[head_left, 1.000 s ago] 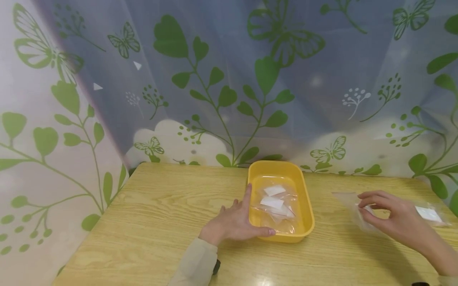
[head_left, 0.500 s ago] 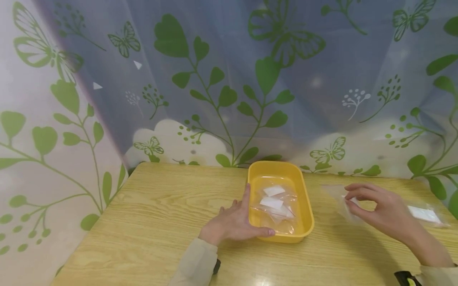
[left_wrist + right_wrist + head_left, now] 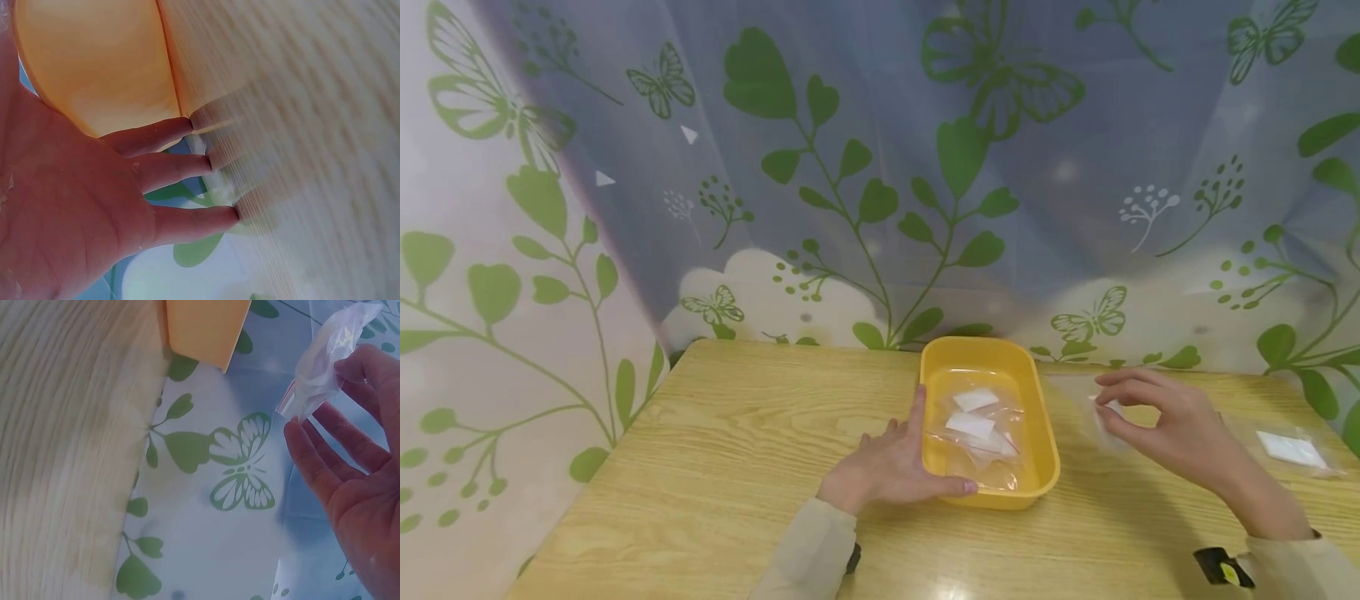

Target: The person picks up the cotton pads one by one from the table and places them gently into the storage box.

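Observation:
My left hand (image 3: 886, 477) rests against a yellow plastic tray (image 3: 1047, 442), its thumb over the near rim and its index finger along the left side. In the left wrist view the other fingers are straight, their fingertips (image 3: 222, 214) down at the wooden table. Several clear zip bags (image 3: 972, 425) with white pieces inside lie in the tray. Right of the tray, my right hand (image 3: 1180, 429) pinches another clear zip bag (image 3: 322, 365) between thumb and fingers, above the table. White shows through that bag, and a red line runs along its edge.
One more clear bag with a white piece (image 3: 1291, 450) lies on the wooden table (image 3: 737, 433) at the far right. A curtain (image 3: 850, 208) printed with leaves and butterflies hangs directly behind the table and along its left side.
My right hand has moved left toward the tray with the pinched zip bag, leaving the bag at the far right more in sight. The left hand and tray have stayed put.

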`<state>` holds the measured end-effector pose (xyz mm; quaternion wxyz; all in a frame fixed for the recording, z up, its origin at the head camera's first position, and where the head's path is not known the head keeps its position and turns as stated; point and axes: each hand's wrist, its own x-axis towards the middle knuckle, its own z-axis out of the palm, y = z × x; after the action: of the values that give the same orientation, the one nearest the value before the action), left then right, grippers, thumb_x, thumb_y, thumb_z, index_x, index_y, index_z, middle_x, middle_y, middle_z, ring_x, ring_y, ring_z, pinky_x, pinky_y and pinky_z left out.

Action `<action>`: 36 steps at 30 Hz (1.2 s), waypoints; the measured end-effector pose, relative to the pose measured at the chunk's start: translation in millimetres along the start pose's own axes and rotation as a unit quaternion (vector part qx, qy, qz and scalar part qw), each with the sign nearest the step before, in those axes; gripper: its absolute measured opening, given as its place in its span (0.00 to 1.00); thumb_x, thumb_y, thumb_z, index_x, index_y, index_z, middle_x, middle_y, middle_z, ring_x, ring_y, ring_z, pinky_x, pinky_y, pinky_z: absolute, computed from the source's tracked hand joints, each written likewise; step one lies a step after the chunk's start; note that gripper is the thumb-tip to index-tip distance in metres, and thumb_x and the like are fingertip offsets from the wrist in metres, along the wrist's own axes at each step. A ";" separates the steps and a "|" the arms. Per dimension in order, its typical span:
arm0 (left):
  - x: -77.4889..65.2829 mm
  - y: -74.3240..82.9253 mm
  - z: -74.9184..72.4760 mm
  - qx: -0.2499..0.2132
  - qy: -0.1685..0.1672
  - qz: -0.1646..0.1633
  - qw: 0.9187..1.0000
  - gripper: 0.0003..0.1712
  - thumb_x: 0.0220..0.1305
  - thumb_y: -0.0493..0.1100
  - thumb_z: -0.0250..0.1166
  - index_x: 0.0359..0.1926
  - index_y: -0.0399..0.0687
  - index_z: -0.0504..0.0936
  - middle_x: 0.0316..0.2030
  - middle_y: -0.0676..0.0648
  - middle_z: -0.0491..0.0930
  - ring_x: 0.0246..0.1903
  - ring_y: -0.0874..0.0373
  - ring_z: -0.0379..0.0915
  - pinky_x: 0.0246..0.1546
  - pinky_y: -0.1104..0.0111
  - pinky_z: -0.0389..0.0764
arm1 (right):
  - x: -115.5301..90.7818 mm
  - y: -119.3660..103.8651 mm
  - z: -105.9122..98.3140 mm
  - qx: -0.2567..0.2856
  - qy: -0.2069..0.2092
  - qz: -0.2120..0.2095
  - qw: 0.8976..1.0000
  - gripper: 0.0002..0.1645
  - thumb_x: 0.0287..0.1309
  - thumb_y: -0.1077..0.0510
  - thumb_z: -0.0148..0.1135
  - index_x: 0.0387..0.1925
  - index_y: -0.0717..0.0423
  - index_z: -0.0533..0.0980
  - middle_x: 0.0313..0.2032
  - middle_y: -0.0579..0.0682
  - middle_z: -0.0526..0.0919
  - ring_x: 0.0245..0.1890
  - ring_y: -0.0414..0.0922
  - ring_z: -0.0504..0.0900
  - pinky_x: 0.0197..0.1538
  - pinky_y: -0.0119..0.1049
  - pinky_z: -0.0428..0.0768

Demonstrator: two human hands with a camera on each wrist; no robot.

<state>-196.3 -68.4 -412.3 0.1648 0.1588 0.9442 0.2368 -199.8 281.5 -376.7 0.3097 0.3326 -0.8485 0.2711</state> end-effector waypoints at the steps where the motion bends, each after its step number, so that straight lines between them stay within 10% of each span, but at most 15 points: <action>1: 0.0 0.0 -0.1 0.000 0.000 0.000 1.000 0.79 0.48 0.88 0.59 0.80 0.60 0.19 0.78 0.34 0.57 0.78 0.36 0.52 0.75 0.33 0.52 | 1.4 -1.3 0.5 0.000 -0.001 0.001 1.000 0.28 0.31 0.76 0.79 0.32 0.43 0.85 0.44 0.46 0.88 0.41 0.20 0.80 0.45 0.13 0.78; 36: -1.2 1.4 -1.0 0.001 -0.003 -0.006 1.000 0.80 0.47 0.88 0.59 0.80 0.60 0.19 0.78 0.35 0.58 0.78 0.38 0.52 0.75 0.34 0.53 | 38.9 -22.0 42.4 0.029 -0.006 -0.017 0.999 0.19 0.39 0.73 0.78 0.31 0.51 0.85 0.42 0.52 0.89 0.38 0.44 0.87 0.46 0.15 0.80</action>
<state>-195.3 -68.0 -410.5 0.1687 0.1538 0.9450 0.2342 -221.2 224.0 -371.7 0.2996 0.3570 -0.8364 0.2885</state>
